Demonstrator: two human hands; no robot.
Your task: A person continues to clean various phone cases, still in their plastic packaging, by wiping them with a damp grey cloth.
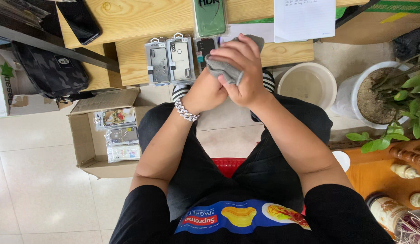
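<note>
Your right hand (pixel 246 74) has its fingers wrapped around a grey cloth (pixel 228 68), a soft, crumpled wad of fabric held above your lap, just in front of the bench (pixel 128 18) edge. Its long axis runs on a slant, from lower left near your knuckles up to the right, where a loose end pokes out past your fingertips toward the bench. Your left hand (pixel 205 92) is tucked beneath the right, fingers curled in against the cloth's underside; how firmly it grips is hidden. A chunky silver chain bracelet (pixel 186 110) circles your left wrist. On the pale wooden bench lie two phone cases in clear plastic packs (pixel 170 61), side by side, upright rectangles. A cardboard box (pixel 85 144) of more packets sits on the tiled floor at your left.
</note>
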